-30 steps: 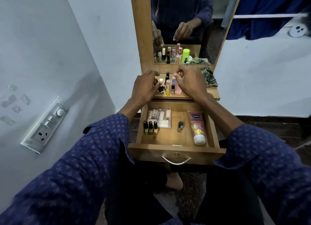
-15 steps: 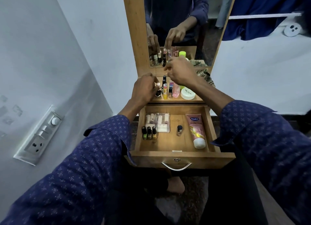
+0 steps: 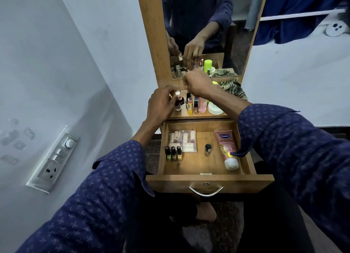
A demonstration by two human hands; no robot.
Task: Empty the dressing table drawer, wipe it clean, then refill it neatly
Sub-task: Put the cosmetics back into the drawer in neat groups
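Note:
The wooden drawer [image 3: 208, 184] stands pulled open. Inside lie a clear pouch of small tubes [image 3: 182, 140], three nail polish bottles [image 3: 173, 153], a single small bottle [image 3: 207, 149] and a pink Vaseline tube [image 3: 227, 148]. On the table top [image 3: 197, 116] above stand several cosmetics [image 3: 195, 104] and a white jar [image 3: 215, 108]. My left hand [image 3: 161, 105] pinches a small white-capped bottle [image 3: 177, 93] at the shelf's left. My right hand [image 3: 197, 83] is curled over the back of the cosmetics row, near the mirror; what its fingers hold is hidden.
A mirror [image 3: 204, 31] in a wooden frame rises behind the shelf. A striped cloth [image 3: 233, 88] lies at the shelf's right. A white wall with a switch panel [image 3: 54, 158] is at the left. My bare foot [image 3: 205, 212] rests under the drawer.
My right hand moved up and back from the front cosmetics toward the mirror. My left hand stayed at the shelf's left, and a white cap now shows between its fingers.

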